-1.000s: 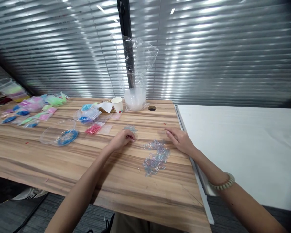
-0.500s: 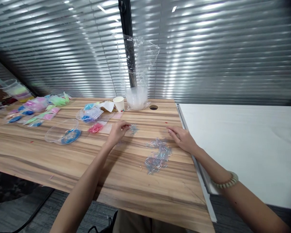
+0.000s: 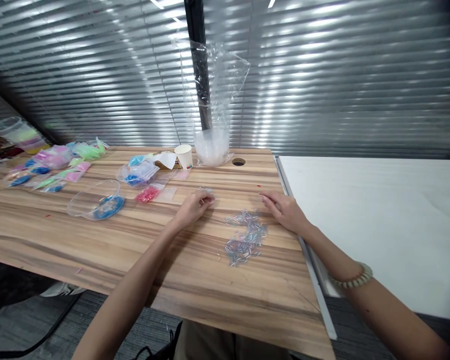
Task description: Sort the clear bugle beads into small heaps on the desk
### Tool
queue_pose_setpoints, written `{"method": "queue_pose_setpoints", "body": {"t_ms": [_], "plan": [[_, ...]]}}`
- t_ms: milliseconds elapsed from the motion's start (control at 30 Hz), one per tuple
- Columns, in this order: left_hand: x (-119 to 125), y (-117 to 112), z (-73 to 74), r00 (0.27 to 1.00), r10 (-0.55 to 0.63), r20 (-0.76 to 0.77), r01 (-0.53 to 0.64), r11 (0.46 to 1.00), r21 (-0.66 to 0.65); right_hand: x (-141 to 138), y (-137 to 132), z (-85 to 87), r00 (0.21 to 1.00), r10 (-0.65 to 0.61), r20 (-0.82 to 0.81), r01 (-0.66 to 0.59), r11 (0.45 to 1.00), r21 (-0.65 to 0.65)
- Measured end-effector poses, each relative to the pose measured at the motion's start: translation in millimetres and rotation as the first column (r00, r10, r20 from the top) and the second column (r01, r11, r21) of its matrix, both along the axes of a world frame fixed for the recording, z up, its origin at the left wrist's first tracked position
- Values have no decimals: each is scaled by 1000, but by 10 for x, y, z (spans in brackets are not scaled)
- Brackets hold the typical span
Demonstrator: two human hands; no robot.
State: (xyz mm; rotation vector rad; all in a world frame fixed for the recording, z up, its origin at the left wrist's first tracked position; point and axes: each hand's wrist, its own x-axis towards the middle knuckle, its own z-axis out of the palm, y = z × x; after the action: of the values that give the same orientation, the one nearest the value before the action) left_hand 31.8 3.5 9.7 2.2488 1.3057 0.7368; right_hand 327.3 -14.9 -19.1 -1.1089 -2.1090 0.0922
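Observation:
My left hand rests low over the wooden table, thumb and fingers pinched together. It partly covers a small heap of pale tube beads; whatever is between its fingertips is too small to make out. Across from it, my right hand lies near the table's right edge, fingers closed in a pinch, and what they hold, if anything, cannot be made out. Between the hands and nearer to me spreads a larger pile of clear, bluish-silver tube beads, which neither hand touches.
Left of my left hand lie red beads, a clear dish with blue beads and several bead bags. A paper cup and a bagged clear tub stand at the back, near a cable hole. A white table adjoins on the right.
My left hand has moved a little to the right, now covering part of the small bead heap. My right hand has stayed almost in place. The view has tilted slightly.

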Motion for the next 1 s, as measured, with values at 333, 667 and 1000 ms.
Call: {"method": "queue_pose_setpoints", "body": {"t_ms": [333,667,1000], "plan": [[129,-344,253,802,-586,112,540,633,-555,-11,-6,12,1000,-4,-11,4,1000,-20],[174,-388,288,816,-576,-54,466,709,-530,-16,1,-5,1000,8,25,-7,1000,-23],[59,-298,289,866,-494,-80,405,785,-468,-20,-4,10,999,16,39,-15,1000,-23]]}}
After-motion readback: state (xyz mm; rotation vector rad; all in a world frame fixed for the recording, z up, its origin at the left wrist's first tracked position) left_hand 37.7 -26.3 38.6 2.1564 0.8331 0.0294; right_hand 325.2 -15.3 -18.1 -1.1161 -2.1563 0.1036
